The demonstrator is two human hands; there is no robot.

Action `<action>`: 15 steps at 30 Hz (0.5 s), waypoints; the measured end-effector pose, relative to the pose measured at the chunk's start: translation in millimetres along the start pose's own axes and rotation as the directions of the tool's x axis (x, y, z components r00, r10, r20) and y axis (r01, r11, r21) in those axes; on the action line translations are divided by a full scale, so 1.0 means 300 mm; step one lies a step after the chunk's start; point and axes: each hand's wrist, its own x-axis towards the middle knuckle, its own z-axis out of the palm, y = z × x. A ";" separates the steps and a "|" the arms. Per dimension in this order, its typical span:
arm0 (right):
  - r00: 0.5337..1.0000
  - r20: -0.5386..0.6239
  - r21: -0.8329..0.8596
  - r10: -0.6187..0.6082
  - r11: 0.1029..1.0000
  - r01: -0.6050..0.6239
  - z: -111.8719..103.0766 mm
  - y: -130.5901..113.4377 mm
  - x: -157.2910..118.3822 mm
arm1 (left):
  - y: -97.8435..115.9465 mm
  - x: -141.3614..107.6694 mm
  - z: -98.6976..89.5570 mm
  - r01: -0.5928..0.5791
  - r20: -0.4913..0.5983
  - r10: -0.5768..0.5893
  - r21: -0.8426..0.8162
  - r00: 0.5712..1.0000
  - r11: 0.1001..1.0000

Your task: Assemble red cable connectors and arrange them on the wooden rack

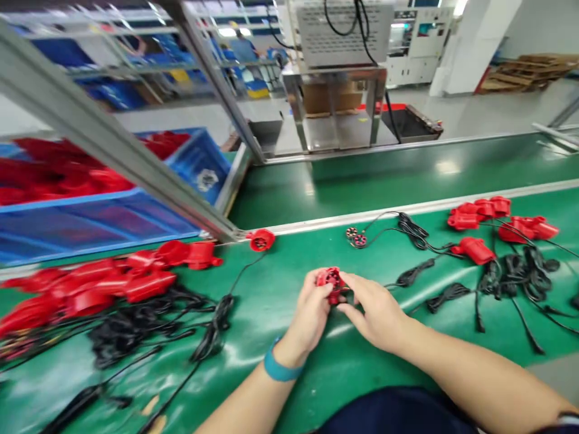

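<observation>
My left hand (312, 310), with a teal band at the wrist, is closed around a small red plastic housing (333, 278) over the middle of the bench. The housing's open face is turned up, showing a dark round insert. My right hand (373, 310) is at the right side of the same housing, its thumb and fingertips closed on that edge. What lies between those fingertips is partly hidden. A bundled black cord (414, 272) lies to the right of the right hand. Two small round coil parts (357, 237) with thin leads rest beyond the hands.
Red housings (113, 283) with tangled black cords (131, 325) pile up at left. A single red housing (261, 240) sits by the metal post. More red housings (473, 248) and cords (515, 271) lie at right. A blue crate (181, 214) of red parts stands behind the slanted frame.
</observation>
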 end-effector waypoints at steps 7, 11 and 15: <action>0.999 -0.012 -0.028 -0.049 0.998 0.048 -0.034 -0.022 -0.002 | 0.024 -0.007 -0.002 0.080 0.000 -0.080 0.048 0.997 0.996; 0.999 -0.018 0.001 -0.043 0.999 0.043 -0.057 -0.033 0.000 | 0.037 -0.018 0.007 0.039 0.006 -0.041 0.206 0.999 0.978; 0.994 0.003 0.090 0.112 0.990 -0.112 -0.092 -0.024 0.006 | 0.042 -0.012 -0.001 -0.047 0.009 0.049 0.494 0.999 0.868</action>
